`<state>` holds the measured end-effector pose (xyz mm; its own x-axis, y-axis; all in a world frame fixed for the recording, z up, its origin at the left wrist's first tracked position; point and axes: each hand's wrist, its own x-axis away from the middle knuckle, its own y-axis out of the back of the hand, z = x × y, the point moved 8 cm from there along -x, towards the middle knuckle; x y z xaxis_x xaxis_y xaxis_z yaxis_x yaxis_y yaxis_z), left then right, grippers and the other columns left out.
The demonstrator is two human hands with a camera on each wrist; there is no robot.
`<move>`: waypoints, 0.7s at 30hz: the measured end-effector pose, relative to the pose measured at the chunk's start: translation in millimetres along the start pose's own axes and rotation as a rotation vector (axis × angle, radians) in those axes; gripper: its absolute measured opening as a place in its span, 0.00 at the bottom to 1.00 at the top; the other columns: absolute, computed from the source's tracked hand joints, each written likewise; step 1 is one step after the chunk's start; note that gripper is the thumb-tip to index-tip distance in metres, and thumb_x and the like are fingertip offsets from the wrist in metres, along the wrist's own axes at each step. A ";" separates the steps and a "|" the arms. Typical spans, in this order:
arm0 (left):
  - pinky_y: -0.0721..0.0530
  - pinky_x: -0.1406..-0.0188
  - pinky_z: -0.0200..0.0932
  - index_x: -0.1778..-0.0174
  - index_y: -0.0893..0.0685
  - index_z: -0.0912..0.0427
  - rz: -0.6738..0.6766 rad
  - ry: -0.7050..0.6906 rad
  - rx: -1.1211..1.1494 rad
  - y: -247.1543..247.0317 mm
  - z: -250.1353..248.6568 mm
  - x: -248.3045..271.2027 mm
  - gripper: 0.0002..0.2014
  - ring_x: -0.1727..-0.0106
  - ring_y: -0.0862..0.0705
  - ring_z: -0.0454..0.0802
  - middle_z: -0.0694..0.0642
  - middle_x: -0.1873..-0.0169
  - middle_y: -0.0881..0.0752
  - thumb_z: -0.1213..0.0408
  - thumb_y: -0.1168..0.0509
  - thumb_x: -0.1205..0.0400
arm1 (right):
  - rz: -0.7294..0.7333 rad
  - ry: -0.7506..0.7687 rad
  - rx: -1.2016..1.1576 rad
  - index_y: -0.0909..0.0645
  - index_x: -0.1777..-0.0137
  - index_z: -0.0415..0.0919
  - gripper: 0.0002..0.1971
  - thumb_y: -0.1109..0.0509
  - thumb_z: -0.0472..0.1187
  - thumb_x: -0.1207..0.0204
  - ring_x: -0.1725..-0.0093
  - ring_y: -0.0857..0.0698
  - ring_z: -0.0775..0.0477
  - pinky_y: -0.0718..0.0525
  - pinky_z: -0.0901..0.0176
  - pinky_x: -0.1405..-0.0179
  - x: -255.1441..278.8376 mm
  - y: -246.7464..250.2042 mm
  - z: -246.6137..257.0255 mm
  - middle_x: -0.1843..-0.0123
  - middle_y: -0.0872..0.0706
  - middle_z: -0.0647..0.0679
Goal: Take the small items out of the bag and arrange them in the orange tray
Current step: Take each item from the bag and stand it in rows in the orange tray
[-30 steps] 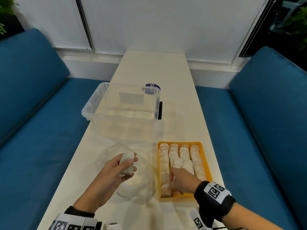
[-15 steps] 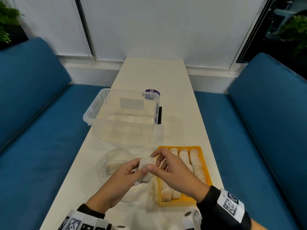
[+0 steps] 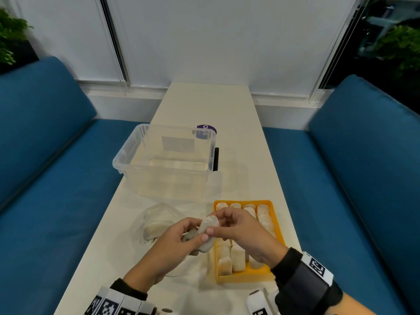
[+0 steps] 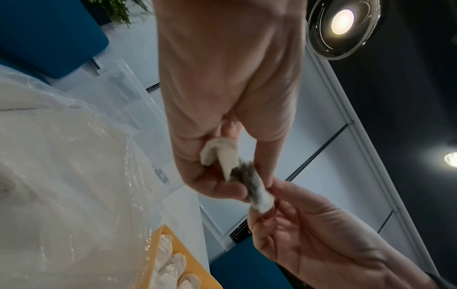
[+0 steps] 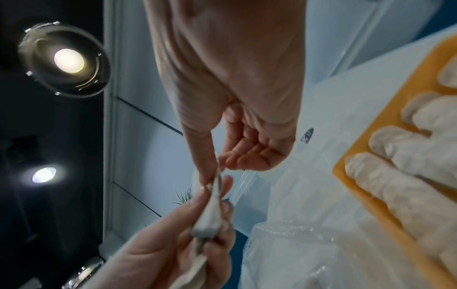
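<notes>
Clear bag [image 3: 159, 220] lies near table [image 3: 204, 105] left edge, pale pieces inside. Left hand [image 3: 175, 244] fingers clenched round small white item [image 3: 208, 233], held above the table. Right hand [image 3: 245, 233] pinches the item's top end. Orange tray [image 3: 245, 277] at near right edge, rows filled.

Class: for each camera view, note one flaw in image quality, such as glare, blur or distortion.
Head: wide-angle bending of the window frames. Left wrist: flare from the ceiling lamp; the pinched item is motion-blurred. Right wrist: lamp glare, and the tray is blurred close up.
</notes>
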<state>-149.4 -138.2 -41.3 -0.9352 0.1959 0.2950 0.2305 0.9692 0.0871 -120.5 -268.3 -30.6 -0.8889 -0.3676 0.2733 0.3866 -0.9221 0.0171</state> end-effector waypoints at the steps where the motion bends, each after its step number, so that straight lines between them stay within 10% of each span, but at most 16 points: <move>1: 0.18 0.60 0.34 0.48 0.15 0.53 0.011 -0.001 -0.025 -2.6 -0.5 -0.2 0.07 0.58 0.14 0.41 0.50 0.56 0.12 0.62 0.32 0.21 | -0.006 0.004 -0.002 0.15 0.52 0.41 0.09 0.22 0.35 0.32 0.60 0.21 0.53 0.22 0.69 0.64 0.6 2.1 -0.3 0.61 0.17 0.48; 11: 0.23 0.67 0.28 0.58 0.15 0.56 0.021 0.029 -0.145 -10.3 4.2 -4.6 0.08 0.72 0.22 0.34 0.44 0.73 0.18 0.57 0.35 0.19 | -0.069 0.101 0.092 0.14 0.54 0.36 0.07 0.28 0.40 0.24 0.63 0.17 0.57 0.18 0.67 0.64 6.3 23.3 2.4 0.63 0.14 0.49; 21: 0.19 0.51 0.40 0.45 0.17 0.53 -0.126 0.175 0.104 27.3 30.3 7.7 0.19 0.57 0.19 0.48 0.57 0.60 0.19 0.58 0.35 0.33 | 0.053 -0.154 0.748 0.20 0.51 0.48 0.03 0.33 0.45 0.20 0.62 0.17 0.56 0.18 0.63 0.56 -4.0 74.9 -71.4 0.59 0.14 0.52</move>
<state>-158.4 -105.7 -65.4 -0.8920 0.0526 0.4490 0.0778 0.9963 0.0378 -105.6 -344.5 -99.1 -0.8416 -0.3373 0.4217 0.5396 -0.5566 0.6317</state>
